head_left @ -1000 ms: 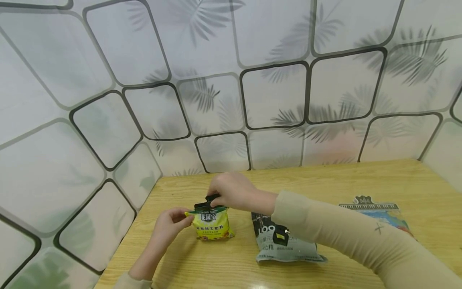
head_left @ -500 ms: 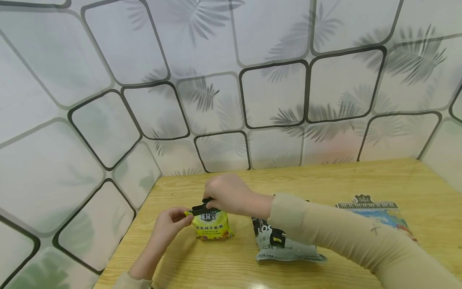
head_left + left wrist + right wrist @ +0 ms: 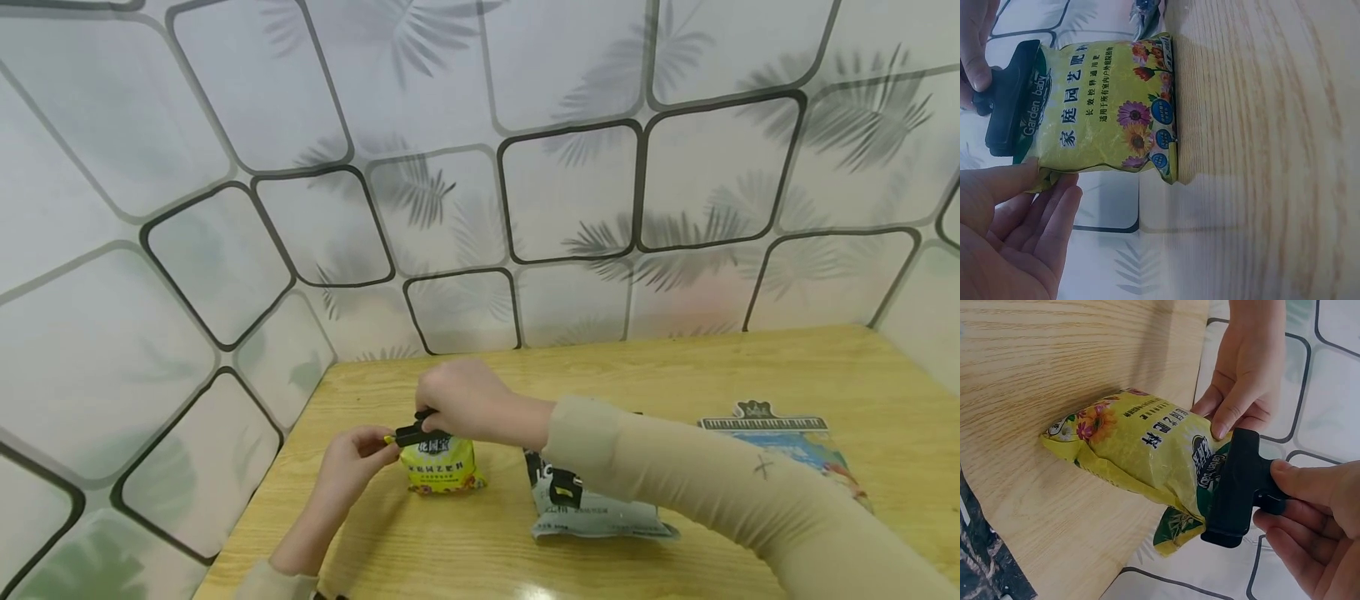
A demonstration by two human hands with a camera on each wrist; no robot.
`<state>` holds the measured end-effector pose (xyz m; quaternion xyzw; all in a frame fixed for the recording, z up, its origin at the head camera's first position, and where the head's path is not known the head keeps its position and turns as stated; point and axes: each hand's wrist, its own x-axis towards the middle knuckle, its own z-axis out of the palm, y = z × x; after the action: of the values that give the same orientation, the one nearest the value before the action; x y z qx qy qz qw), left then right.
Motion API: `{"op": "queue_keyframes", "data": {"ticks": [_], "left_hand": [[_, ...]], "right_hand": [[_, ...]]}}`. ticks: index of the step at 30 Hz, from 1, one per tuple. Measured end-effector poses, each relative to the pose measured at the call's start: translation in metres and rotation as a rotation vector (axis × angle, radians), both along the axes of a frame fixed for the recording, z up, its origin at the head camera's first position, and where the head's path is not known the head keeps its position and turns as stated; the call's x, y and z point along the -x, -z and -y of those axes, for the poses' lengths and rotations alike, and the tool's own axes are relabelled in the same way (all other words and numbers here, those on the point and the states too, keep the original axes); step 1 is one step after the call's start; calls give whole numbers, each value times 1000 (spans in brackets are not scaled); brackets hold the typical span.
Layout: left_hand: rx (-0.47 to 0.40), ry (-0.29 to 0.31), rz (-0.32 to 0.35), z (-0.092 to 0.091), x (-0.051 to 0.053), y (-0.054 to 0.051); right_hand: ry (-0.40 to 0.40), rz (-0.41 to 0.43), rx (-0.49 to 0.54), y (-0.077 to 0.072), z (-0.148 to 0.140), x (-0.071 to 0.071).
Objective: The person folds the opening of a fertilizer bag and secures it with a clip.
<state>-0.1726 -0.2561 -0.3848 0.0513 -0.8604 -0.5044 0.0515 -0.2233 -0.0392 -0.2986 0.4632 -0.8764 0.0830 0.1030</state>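
A small yellow fertilizer bag (image 3: 442,471) printed with flowers stands upright on the wooden table. My left hand (image 3: 348,471) pinches the top corner of the bag on its left side, thumb against the fingers, as the left wrist view shows. Between thumb and fingers, my right hand (image 3: 465,400) holds a black bag clip (image 3: 1235,487) by its handles. The clip's long bar lies across the green top edge of the bag (image 3: 1091,106). A folded corner of the bag sticks out past the bar's other end in the right wrist view.
To the right, a larger grey and black bag (image 3: 600,521) lies partly under my right forearm. Beyond it is a blue picture item (image 3: 787,450) with a piano-keyboard top strip (image 3: 765,423). A patterned wall (image 3: 577,196) borders the table (image 3: 465,550) behind and at left.
My right hand has shifted slightly left with the bag clip. The clip's bar, earlier behind the bag's top, now covers that edge and reaches close to my left fingers. My left hand stays put.
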Motion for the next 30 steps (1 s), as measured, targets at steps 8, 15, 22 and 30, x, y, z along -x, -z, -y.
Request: {"op": "queue_keyframes", "data": {"ticks": [8, 15, 22, 30], "left_hand": [[-88, -6, -20, -1, 0, 0], [-116, -16, -29, -2, 1, 1], [-126, -11, -34, -2, 0, 3], [-101, -16, -30, -1, -1, 0]], "right_hand": [[22, 7, -41, -3, 6, -3], [8, 66, -5, -2, 10, 0], [7, 98, 21, -2, 10, 3], [21, -13, -54, -4, 13, -1]]}}
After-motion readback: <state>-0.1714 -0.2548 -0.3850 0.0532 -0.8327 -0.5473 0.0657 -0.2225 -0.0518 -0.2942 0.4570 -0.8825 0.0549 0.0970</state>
